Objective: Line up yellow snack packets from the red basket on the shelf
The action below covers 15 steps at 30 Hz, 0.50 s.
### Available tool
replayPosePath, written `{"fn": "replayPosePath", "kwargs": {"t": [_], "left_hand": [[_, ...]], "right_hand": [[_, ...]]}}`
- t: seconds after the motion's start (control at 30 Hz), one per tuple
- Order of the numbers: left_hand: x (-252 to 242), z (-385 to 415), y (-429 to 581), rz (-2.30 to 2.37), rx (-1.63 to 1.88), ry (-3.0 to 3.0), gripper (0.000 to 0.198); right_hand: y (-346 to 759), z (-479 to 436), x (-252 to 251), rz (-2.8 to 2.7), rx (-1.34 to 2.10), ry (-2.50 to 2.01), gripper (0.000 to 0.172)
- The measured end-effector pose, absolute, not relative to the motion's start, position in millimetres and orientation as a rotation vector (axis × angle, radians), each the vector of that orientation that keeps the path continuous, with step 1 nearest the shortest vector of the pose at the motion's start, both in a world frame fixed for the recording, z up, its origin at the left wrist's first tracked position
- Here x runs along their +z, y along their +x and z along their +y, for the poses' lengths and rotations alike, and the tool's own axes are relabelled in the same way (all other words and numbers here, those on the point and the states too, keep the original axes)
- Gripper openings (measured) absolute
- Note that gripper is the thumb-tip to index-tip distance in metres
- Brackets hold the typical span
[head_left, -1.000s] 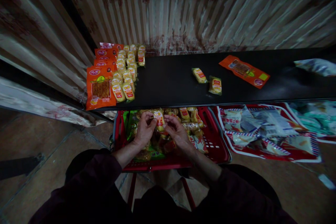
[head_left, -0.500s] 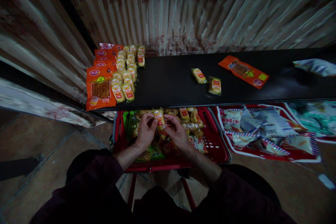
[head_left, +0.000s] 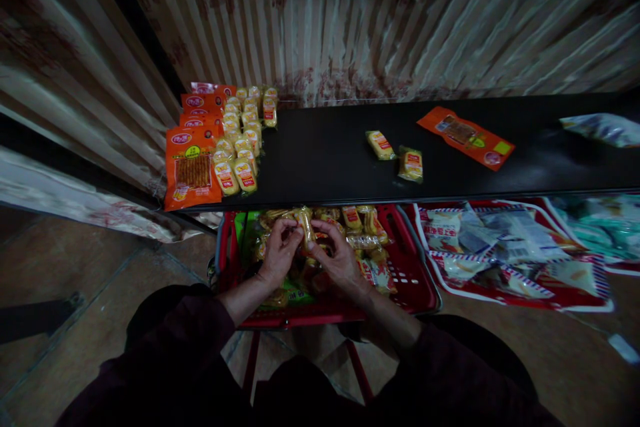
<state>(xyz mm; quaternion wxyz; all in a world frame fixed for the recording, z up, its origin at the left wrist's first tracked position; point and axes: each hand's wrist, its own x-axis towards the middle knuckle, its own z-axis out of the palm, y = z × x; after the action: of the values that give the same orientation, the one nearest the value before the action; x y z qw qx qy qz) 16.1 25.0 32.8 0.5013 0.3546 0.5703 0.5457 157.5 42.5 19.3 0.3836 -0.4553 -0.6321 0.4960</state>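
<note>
A small yellow wrapped snack cake [head_left: 305,223] is held between my two hands, over a red basket [head_left: 419,280]. My left hand [head_left: 281,251] pinches its left side, and my right hand [head_left: 337,255] has thumb and fingers on its right side. The cake stands roughly upright with a narrow side toward me. Below and behind my hands, more wrapped snack cakes [head_left: 352,217] fill the basket, some hidden by my fingers. On the black shelf [head_left: 320,153], rows of the same cakes [head_left: 245,175] stand at the left beside orange snack packets [head_left: 193,167].
Two loose cakes [head_left: 411,164] and an orange packet [head_left: 467,137] lie on the shelf, with a pale packet [head_left: 603,129] farther right. A second basket [head_left: 510,300] of bagged snacks stands to the right, and teal packets [head_left: 615,227] lie beyond it. A pleated curtain [head_left: 350,27] hangs behind.
The cake between my fingers has turned, from its printed front facing me to a narrow side. My hands have stayed in nearly the same place.
</note>
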Motion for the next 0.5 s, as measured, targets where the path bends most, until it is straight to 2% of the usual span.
{"fn": "replayPosePath", "kwargs": {"t": [0.2, 0.5], "left_hand": [[35.0, 26.1, 17.9, 1.339, 1.337, 0.791, 0.026], [30.6, 26.3, 20.8, 1.302, 1.305, 0.611, 0.028]], "right_hand": [[158.9, 41.3, 26.3, -1.7, 1.144, -1.109, 0.029], [160.5, 41.0, 24.8, -1.674, 1.232, -1.065, 0.033]]}}
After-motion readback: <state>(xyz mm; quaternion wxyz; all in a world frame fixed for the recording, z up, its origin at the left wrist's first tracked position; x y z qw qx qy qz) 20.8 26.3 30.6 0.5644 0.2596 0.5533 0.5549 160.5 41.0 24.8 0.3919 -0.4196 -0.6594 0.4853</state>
